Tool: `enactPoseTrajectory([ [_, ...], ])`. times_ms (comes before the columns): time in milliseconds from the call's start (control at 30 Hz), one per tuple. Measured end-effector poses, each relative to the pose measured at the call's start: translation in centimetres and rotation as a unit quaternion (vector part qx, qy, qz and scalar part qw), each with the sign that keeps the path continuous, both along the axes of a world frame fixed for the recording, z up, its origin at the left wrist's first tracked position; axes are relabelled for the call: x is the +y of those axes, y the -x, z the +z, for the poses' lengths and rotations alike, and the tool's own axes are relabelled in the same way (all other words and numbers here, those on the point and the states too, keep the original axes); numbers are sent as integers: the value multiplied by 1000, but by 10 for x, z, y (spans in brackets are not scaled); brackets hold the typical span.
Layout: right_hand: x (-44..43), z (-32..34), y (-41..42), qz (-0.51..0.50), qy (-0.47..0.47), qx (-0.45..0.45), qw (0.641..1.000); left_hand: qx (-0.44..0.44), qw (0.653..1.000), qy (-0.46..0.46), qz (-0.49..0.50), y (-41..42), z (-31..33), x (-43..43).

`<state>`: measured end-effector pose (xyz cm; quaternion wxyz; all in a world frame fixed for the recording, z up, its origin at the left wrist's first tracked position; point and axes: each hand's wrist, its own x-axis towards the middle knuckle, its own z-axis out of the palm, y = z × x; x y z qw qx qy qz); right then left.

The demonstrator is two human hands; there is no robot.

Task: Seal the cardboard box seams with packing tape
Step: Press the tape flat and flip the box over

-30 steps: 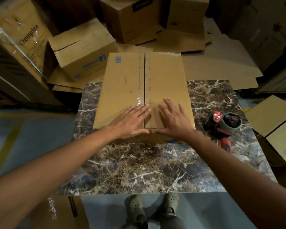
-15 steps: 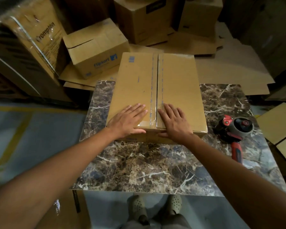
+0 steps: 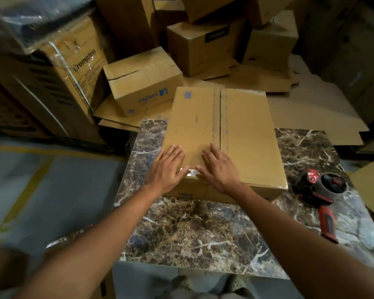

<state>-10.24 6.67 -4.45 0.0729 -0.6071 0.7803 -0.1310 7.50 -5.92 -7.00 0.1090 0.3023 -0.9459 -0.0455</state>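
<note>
A flat cardboard box (image 3: 246, 137) lies on the marble table (image 3: 192, 229), flaps closed, with clear tape along its centre seam. A shiny strip of tape (image 3: 190, 172) crosses the box's near edge. My left hand (image 3: 166, 169) and my right hand (image 3: 218, 169) both lie flat with straight fingers on the box's near left part, one on each side of that strip. The red and black tape dispenser (image 3: 320, 190) rests on the table to the right of the box, untouched.
Stacked cardboard boxes (image 3: 203, 46) and flattened cardboard sheets (image 3: 311, 113) crowd the floor behind the table. A Flipkart box (image 3: 143, 83) sits behind the table's far left corner. A large wrapped carton (image 3: 52, 72) stands at the left. Grey floor lies to the left.
Both hands have slid leftwards along the box's near edge, away from the centre seam, and stay flat. The view has shifted left too.
</note>
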Motion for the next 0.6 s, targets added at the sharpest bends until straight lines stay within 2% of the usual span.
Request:
enactPoseTrajectory([
  [133, 1, -17, -4, -20, 2, 73, 997, 158, 985, 16, 66, 4, -14, 4],
  [333, -1, -16, -8, -18, -15, 94, 995, 309, 935, -27, 168, 9, -15, 11],
  [400, 1, -16, -9, -21, -19, 99, 995, 353, 908, -76, 214, 12, -13, 16],
  [500, 0, -15, -11, -37, -36, 104, 993, 419, 840, -183, 292, 16, -11, 18],
  [600, -3, -15, -14, -86, -63, 120, 987, 409, 815, -216, 348, 19, -9, 14],
])
